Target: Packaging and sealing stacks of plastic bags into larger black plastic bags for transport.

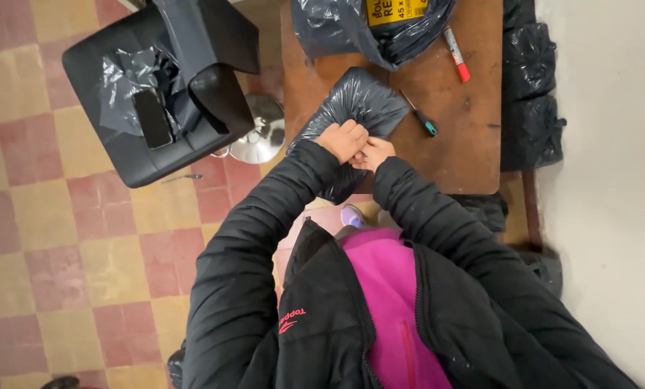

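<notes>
A filled black plastic bag (362,101) lies on the near edge of a brown wooden table (466,137). My left hand (343,139) and my right hand (373,153) are pressed together at the bag's gathered mouth, both gripping the bunched plastic. Part of the bag hangs down over the table edge below my hands. My black jacket sleeves hide the lower part of it.
A screwdriver (420,115) with a teal handle and a red marker (457,54) lie on the table. A larger black bag (366,29) with a yellow label sits at the far edge. A black chair (150,94) holding plastic stands left; a metal lid (261,133) lies on the checkered floor. More black bags (528,94) line the wall.
</notes>
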